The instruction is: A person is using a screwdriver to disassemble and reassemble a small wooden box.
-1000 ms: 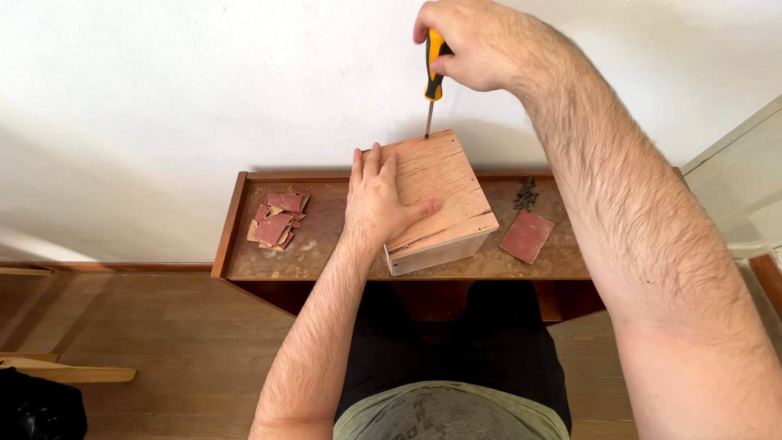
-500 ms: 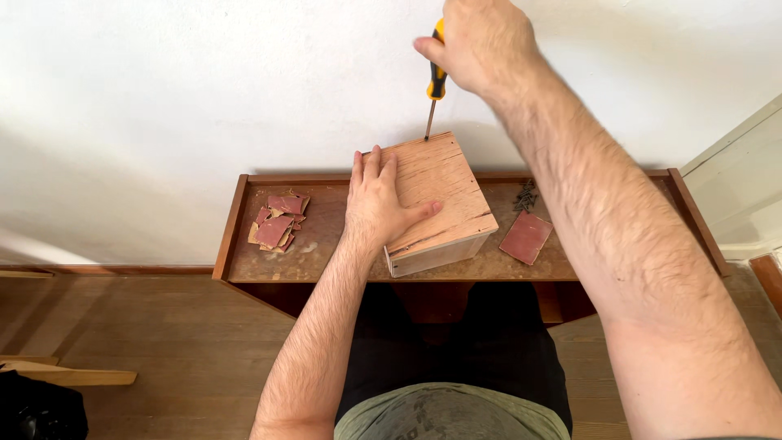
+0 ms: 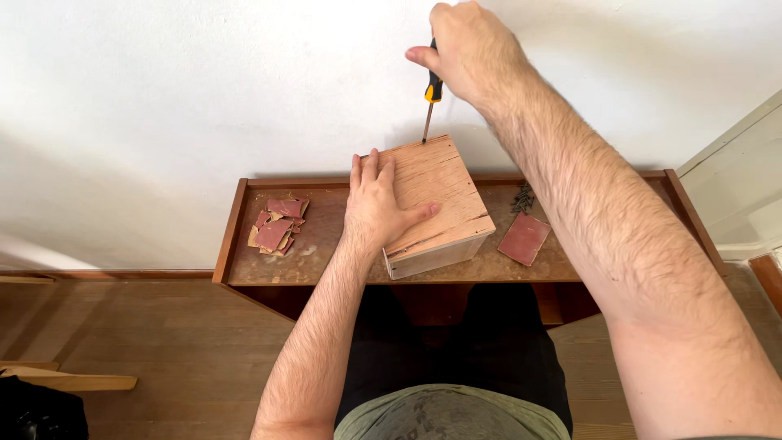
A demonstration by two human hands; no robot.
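A: Nearest the camera?

B: Grey-green shirt (image 3: 444, 414) and dark trousers at the bottom edge, wooden floor (image 3: 163, 350) either side. A pale wooden strip (image 3: 69, 379) lies on the floor at far left.

A: Then the desk?

B: Narrow wooden desk (image 3: 326, 273) with a raised rim, set against the white wall (image 3: 204, 90). A wooden box (image 3: 444, 208) sits on it near the middle, tilted, far end raised toward the wall.

A: Left hand?

B: Left hand (image 3: 376, 204) lies flat on the box top, fingers together and pointing at the wall, thumb spread out across the wood. It presses the box down.

A: Loose items?

B: To the left of the box, a small heap of reddish sandpaper scraps (image 3: 275, 226). To the right, one reddish sandpaper sheet (image 3: 524, 239), and just beyond it a dark cluster (image 3: 521, 197), possibly screws; too small to be sure.

A: Farthest?

B: Right hand (image 3: 472, 53), raised in front of the wall, fist closed around a screwdriver (image 3: 431, 96) with a black-and-yellow handle. The shaft points down, tip touching the far top edge of the box.
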